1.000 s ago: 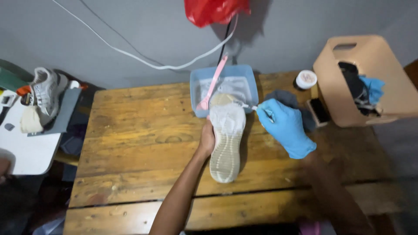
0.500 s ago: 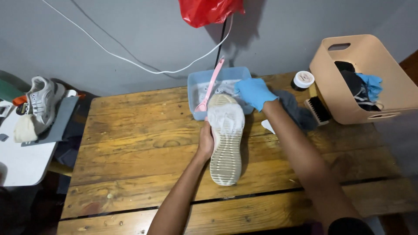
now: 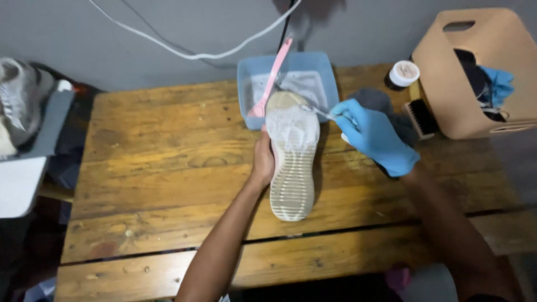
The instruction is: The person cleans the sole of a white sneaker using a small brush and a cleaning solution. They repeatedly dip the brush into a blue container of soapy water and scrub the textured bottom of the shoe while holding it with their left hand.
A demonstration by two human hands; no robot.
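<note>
The gloved right hand (image 3: 376,136), closed on a thin brush (image 3: 318,112), is back from the tub (image 3: 249,84), bristles now on the sole (image 3: 292,154); bare left hand (image 3: 263,159) grips the shoe's side.

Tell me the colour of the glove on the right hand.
Blue, on the right hand; seen in the head view.

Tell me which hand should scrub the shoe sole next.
Right, probably: the gloved right hand already holds a small brush at the sole, while the left hand steadies the shoe.
</note>
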